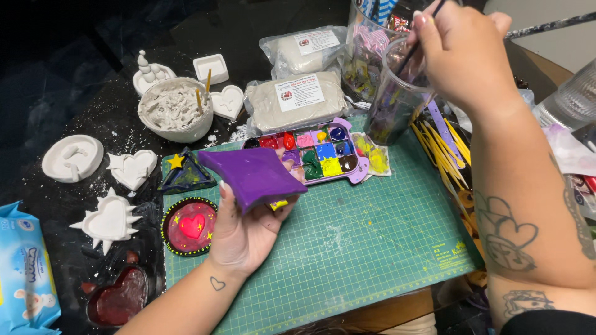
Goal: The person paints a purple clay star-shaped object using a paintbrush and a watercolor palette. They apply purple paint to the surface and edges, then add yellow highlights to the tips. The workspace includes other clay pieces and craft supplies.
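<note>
A purple slab (254, 175) is being held up over the green mat (372, 248) by the left hand (245, 232), fingers curled under its lower edge and thumb against its left side; the hand is clamped on it. The slab is lying roughly flat, its long axis running left to right, tilted slightly toward the camera.

Left of the mat, on the dark table (81, 111), one dark red heart dish (121, 298) is lying nearest, with a blue wipes pack (25, 273) at the far left. One round dish with a red heart (189, 226) and one dark triangle piece with a yellow star (184, 174) are resting at the mat's left edge. Four unpainted white pieces are being counted beside them: a spiked heart (110, 221), a second heart (132, 169), a round dish (73, 158) and a small heart (226, 101).

Behind the slab, one paint palette (316, 152) is lying, touching distance from the left hand.

Farther back, the right hand (462, 53) is closed on a thin brush (416, 46), which is being dipped into a clear cup (394, 99). The cup is lying up and right of the slab, so the right hand is well apart from it. One bowl of grey paste (175, 110) and two bagged clay blocks (295, 93) are standing at the back.
</note>
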